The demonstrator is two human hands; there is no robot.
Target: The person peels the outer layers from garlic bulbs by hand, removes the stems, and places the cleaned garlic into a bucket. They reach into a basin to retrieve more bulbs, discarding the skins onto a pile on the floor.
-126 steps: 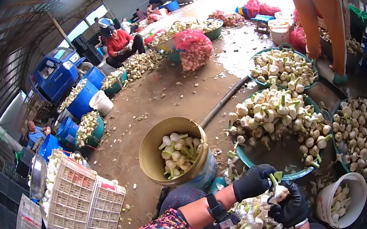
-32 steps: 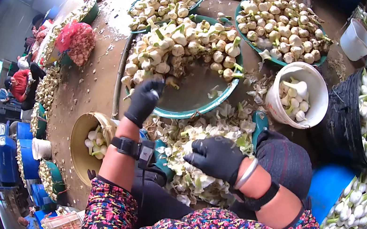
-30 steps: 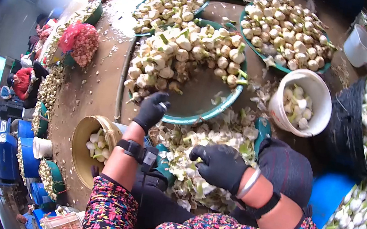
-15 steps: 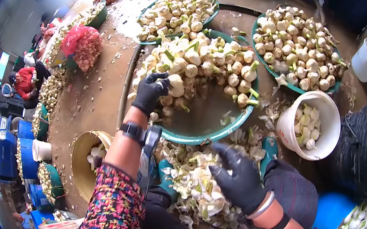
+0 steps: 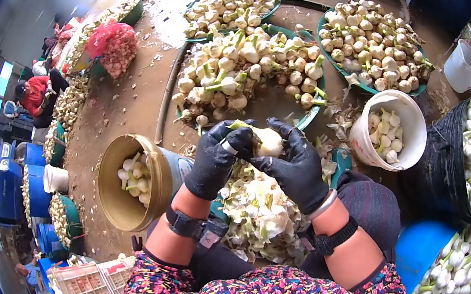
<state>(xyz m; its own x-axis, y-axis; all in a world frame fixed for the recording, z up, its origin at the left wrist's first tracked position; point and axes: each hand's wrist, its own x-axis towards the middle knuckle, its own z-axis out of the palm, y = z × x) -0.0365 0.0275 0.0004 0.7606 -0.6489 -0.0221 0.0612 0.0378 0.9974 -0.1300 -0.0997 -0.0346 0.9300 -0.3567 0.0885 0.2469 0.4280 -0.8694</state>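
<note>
We're looking at a pair of black-gloved hands at work on one garlic bulb [image 5: 268, 143], held up in mid-frame btwn the two. The L hand [image 5: 214, 159] has its fingers pinched in at the stem end, w/ a small pale band or patch on one finger, too small to ID; the R hand [image 5: 299, 172] curls round the other side of the bulb, thumb below, fingers above. Directly under both, we see a heap of peelings [image 5: 265, 212] btwn the person's knees. Just beyond, a green basin [image 5: 310, 121] holds stemmed bulbs piled mostly at its far side, w/ bare bottom showing nearest us. To the L, near the forearm, a tan bucket [image 5: 163, 163] tips toward us w/ cleaned white bulbs inside; to the R, past the knee, a white bucket [image 5: 360, 135] holds more of the same. A black tub [image 5: 436, 168], full of white bulbs, stands at far R, w/ a blue tub [image 5: 414, 256] nearer us. In the bkgd, upper L, we spot a red mesh bag [image 5: 114, 47] on the floor [image 5: 122, 112], plus a worker in red [image 5: 34, 95], seated well apart from the hands.
</note>
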